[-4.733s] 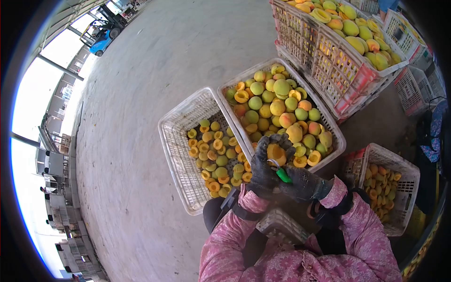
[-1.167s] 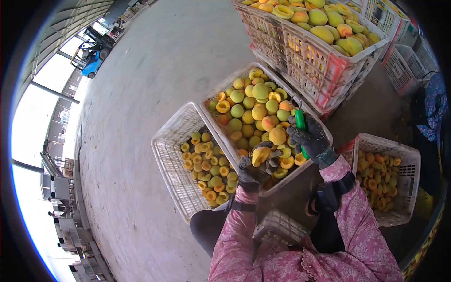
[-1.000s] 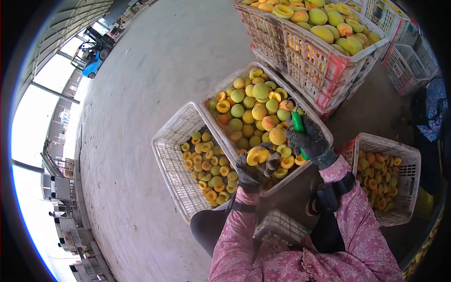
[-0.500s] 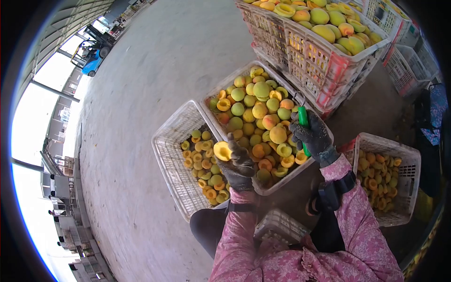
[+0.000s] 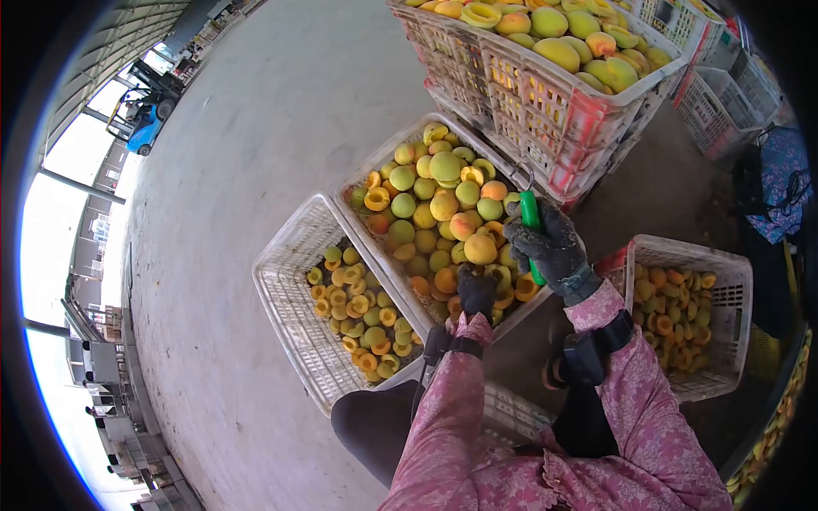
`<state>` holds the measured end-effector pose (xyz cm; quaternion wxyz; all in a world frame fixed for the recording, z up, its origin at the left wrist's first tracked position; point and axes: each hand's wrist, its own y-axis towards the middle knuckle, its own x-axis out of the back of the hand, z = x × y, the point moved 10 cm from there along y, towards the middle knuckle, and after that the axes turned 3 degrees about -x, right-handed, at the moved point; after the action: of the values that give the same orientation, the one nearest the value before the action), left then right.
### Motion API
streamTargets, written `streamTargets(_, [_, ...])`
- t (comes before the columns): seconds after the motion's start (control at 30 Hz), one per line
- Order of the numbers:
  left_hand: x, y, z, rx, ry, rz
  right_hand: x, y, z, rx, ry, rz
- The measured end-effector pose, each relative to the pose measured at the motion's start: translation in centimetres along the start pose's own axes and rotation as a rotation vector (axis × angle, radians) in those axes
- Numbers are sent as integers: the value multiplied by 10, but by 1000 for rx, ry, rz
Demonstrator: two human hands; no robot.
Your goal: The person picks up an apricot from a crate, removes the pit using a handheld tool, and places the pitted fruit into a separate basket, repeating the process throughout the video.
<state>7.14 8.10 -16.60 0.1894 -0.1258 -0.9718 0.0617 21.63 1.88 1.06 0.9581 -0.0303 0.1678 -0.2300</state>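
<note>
My left hand (image 5: 477, 292), in a dark glove, reaches down into the near end of the middle crate (image 5: 381, 240). Its fingertips are among whole and halved yellow peaches (image 5: 443, 205) and are partly hidden there. Over the right side of that crate, my gloved right hand (image 5: 552, 252) is closed around a green-handled tool (image 5: 531, 223) with a curved metal loop at its top end. To the left, a lower-filled crate (image 5: 281, 281) holds peach halves (image 5: 358, 298), cut faces and hollows showing.
Stacked crates (image 5: 545, 128) full of peaches stand behind on the right. Another crate (image 5: 734, 319) with peach halves sits by my right forearm. An upturned-looking pale crate (image 5: 511, 409) is between my knees. A blue forklift (image 5: 146, 128) stands far left on the concrete floor.
My left hand no longer shows the peach half it held up; it has moved right and down into the middle crate. My right hand keeps the green-handled tool. The view has shifted slightly.
</note>
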Motion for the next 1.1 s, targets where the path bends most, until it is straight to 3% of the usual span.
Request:
streamTargets(0.03, [-1, -1, 5, 2, 1, 1, -2, 0, 1, 12, -4, 18])
streamTargets(0.1, [-37, -16, 52, 396, -280, 324, -7, -1, 2, -5, 11, 24])
streamTargets(0.13, [-51, -22, 53, 470, -677, 396, -8, -1, 1, -21, 24, 30])
streamTargets(0.17, [-47, -24, 62, 474, -677, 397, -7, -1, -2, -24, 24, 28])
streamTargets(0.23, [-15, -31, -32, -533, 368, 386, -8, -1, 2, 49, 33, 59])
streamTargets(0.27, [-25, -22, 1, -563, 212, 437, -9, -2, 2, 47, 32, 63])
streamTargets(0.37, [11, -45, -54, -664, 118, 347, -9, -3, 4, 25, -43, 18])
streamTargets(0.4, [10, -44, -48, -665, 121, 343, -9, -3, 2, 12, -42, 17])
streamTargets(0.47, [-6, -27, 25, 126, -699, 436, -8, -2, -2, 0, -38, 18])
streamTargets(0.6, [5, -31, 1, 223, -890, 498, -8, -2, -7, -6, -60, 38])
streamTargets(0.67, [-14, -56, -10, 804, -1664, 793, -9, -3, -5, 8, -57, 35])
streamTargets(0.7, [-7, -51, -5, 804, -1664, 793, -10, -3, -4, 6, -47, 47])
streamTargets(0.77, [43, -13, -24, 306, -2043, 717, -10, -4, 0, 5, -38, 53])
streamTargets(0.83, [96, 7, -31, 168, -2238, 257, -9, -6, 6, 31, -13, 27])
streamTargets(0.87, [98, 10, -37, 173, -2237, 260, -7, -6, 6, 31, -12, 22])
streamTargets(0.93, [111, 24, -26, 123, -1927, 1, -9, -5, 4, 20, -12, 48])
streamTargets(0.97, [104, 29, -26, 123, -1924, 6, -9, -5, 5, 22, -10, 45])
streamTargets(1.03, [68, 36, -20, 82, -1045, 93, -8, -4, 3, -10, -11, 31])
streamTargets(1.1, [26, 44, -24, -57, -529, 150, -6, -2, 3, -5, -28, 20])
